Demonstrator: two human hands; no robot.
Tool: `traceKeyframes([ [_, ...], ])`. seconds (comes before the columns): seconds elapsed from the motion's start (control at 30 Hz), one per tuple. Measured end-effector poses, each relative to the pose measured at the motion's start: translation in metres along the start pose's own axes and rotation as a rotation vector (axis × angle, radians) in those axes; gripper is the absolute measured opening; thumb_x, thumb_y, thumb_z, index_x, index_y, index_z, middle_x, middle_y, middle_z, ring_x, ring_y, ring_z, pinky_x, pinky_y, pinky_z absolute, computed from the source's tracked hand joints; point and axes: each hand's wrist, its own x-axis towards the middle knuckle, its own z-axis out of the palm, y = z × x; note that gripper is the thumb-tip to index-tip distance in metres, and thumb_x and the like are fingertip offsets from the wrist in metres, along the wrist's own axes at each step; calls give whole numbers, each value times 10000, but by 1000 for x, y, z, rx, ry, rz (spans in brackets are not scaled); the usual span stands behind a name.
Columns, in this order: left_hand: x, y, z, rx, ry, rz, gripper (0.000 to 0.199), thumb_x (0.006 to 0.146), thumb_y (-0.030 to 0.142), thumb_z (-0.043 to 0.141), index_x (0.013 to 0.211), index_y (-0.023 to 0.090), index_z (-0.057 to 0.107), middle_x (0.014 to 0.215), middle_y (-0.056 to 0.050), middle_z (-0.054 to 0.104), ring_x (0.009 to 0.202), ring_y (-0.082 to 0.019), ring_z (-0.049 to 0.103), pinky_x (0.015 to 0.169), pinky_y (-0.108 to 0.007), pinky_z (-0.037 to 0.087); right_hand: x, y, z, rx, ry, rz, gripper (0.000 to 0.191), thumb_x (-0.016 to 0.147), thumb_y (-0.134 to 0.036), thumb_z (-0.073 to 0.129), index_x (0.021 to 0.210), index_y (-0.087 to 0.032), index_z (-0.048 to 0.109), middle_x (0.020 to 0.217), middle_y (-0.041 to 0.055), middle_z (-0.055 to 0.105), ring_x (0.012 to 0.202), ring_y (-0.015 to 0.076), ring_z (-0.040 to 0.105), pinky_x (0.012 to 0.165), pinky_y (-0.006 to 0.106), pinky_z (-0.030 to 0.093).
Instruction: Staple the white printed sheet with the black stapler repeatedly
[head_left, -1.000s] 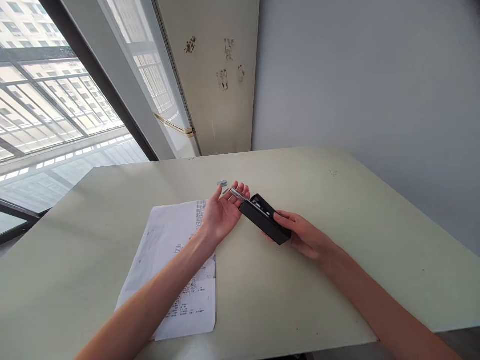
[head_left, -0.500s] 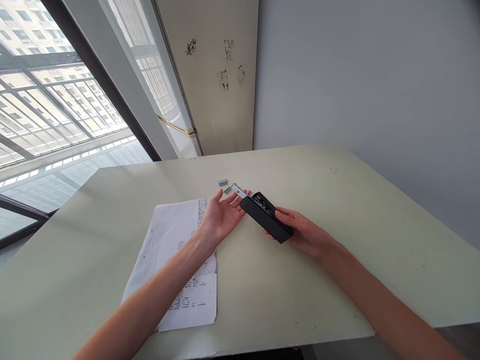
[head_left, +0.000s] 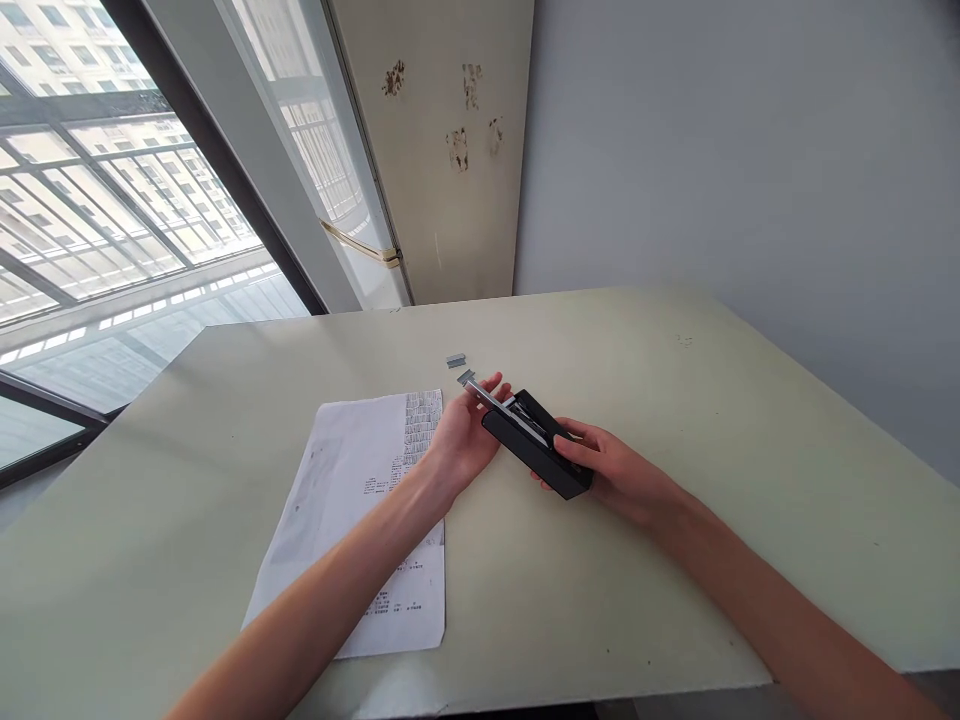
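A black stapler (head_left: pixel 536 450), opened up with its metal magazine (head_left: pixel 495 402) sticking out toward the upper left, is held by my right hand (head_left: pixel 592 458) at its rear end. My left hand (head_left: pixel 466 432) is palm up at the stapler's front end, its thumb at the magazine and its other fingers extended behind it. Just past the magazine's tip lies a small strip of staples (head_left: pixel 466 376). Another staple strip (head_left: pixel 456 360) rests on the table a little farther back.
Printed paper sheets (head_left: pixel 352 460) lie under my left forearm on the pale table (head_left: pixel 600 600). A window (head_left: pixel 135 190) is at the left, a stained cream panel (head_left: pixel 450 220) and a grey wall (head_left: pixel 712 150) behind the table.
My left thumb has come from spread out to the magazine. The magazine now lies more along the stapler, and the view has shifted slightly.
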Motion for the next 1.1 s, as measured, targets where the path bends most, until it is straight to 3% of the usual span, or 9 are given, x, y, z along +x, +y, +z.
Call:
traceKeyframes([
  [0.07, -2, 0, -3, 36, -21, -75, 217, 1031, 273, 547, 1074, 149, 719, 1068, -123, 764, 842, -208, 752, 888, -345, 594, -1, 1, 1, -25, 9, 1, 609, 865, -590, 803, 1335, -232, 657, 1039, 89, 791, 880, 234, 753, 795, 345, 575],
  [0.17, -7, 2, -7, 23, -121, -172, 390, 1077, 354, 438, 1198, 87, 695, 1235, -205, 750, 1082, -285, 758, 997, -405, 573, -2, 1, 1, -72, 10, 4, 623, 887, -588, 782, 1384, -245, 628, 1021, 79, 794, 857, 225, 755, 781, 337, 578],
  [0.33, -9, 3, -13, -56, -191, -155, 429, 1089, 327, 388, 1287, 77, 675, 1370, -206, 706, 1287, -295, 686, 1131, -413, 508, -1, 1, 8, -82, 93, 34, 626, 889, -623, 754, 1376, -260, 604, 970, 66, 793, 816, 249, 770, 780, 384, 617],
  [0.47, -3, 2, -17, -112, -143, -112, 381, 1085, 264, 401, 1247, 68, 685, 1397, -197, 693, 1293, -291, 683, 1129, -396, 514, 1, 2, 15, -174, 238, -42, 639, 836, -644, 791, 1319, -278, 588, 1014, 74, 798, 697, 235, 755, 763, 428, 644],
  [0.67, -2, -3, -28, -127, -193, -34, 271, 1059, 199, 510, 1213, 91, 705, 1422, -163, 686, 1351, -266, 634, 1159, -376, 488, 0, 3, 21, -275, 354, -159, 545, 907, -627, 716, 1294, -261, 601, 1037, 71, 784, 726, 218, 744, 666, 368, 643],
  [0.83, -6, -2, -31, -97, -196, -25, 408, 1099, 362, 456, 1205, 83, 735, 1447, -174, 665, 1249, -278, 691, 1096, -371, 536, 0, 9, 22, -385, 481, -252, 461, 921, -597, 719, 1243, -280, 627, 1049, 56, 778, 648, 184, 722, 659, 349, 629],
  [1.0, -6, -1, -34, 157, -218, 84, 353, 980, 393, 726, 1207, 123, 744, 1342, -166, 725, 1175, -266, 715, 1059, -372, 540, 1, 14, 20, -488, 612, -308, 459, 902, -589, 742, 1247, -303, 643, 1127, 56, 764, 730, 199, 748, 628, 322, 622],
  [1.1, -6, -1, -37, 360, -188, 149, 464, 847, 352, 882, 1236, 153, 725, 1169, -140, 785, 1072, -258, 742, 1016, -384, 538, 0, 14, 21, -530, 649, -353, 431, 903, -569, 741, 1230, -302, 653, 1098, 54, 769, 796, 208, 749, 625, 302, 625],
])
